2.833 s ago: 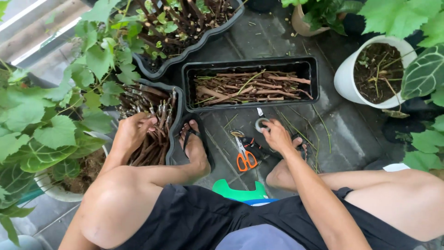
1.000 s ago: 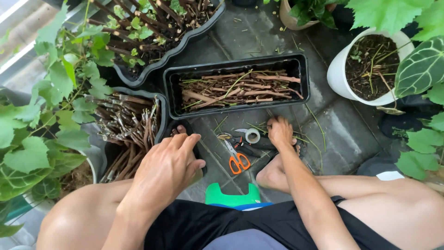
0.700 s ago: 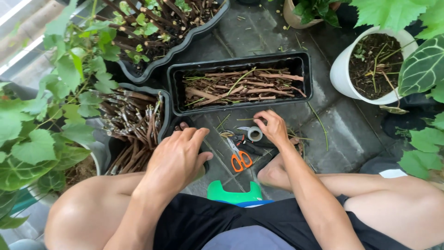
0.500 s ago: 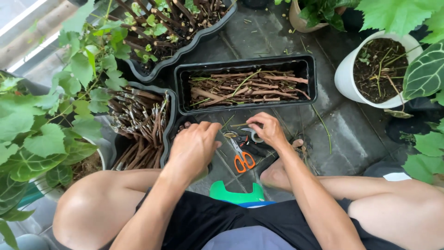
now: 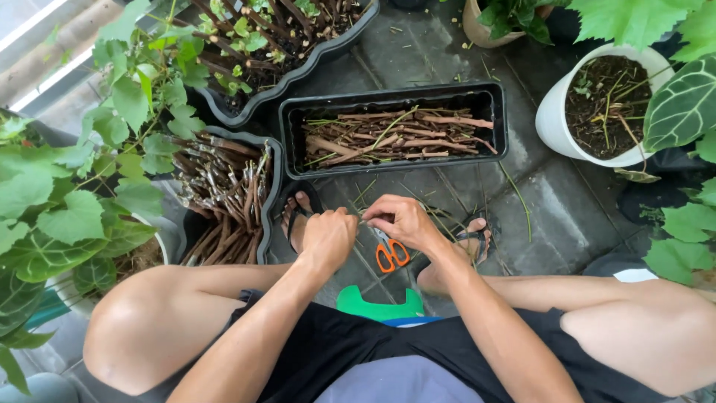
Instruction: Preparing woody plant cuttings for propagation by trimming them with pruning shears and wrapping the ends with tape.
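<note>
paved floor; left hand (image 5: 328,237) fisted, right hand (image 5: 403,222) grip pinching thin cutting (image 5: 363,219), lying crosswise.

I am squatting on a floor of dark grey paving slabs (image 5: 567,216). A long black trough (image 5: 394,128) of cut sticks is sitting on it ahead of me, with a curved dark planter (image 5: 294,45) behind and another tub (image 5: 231,195) of sticks beside my left foot. A white pot (image 5: 597,104) of soil is standing to the right. Orange-handled scissors (image 5: 391,252) and stray green stems (image 5: 516,200) are lying on the slabs.
</note>
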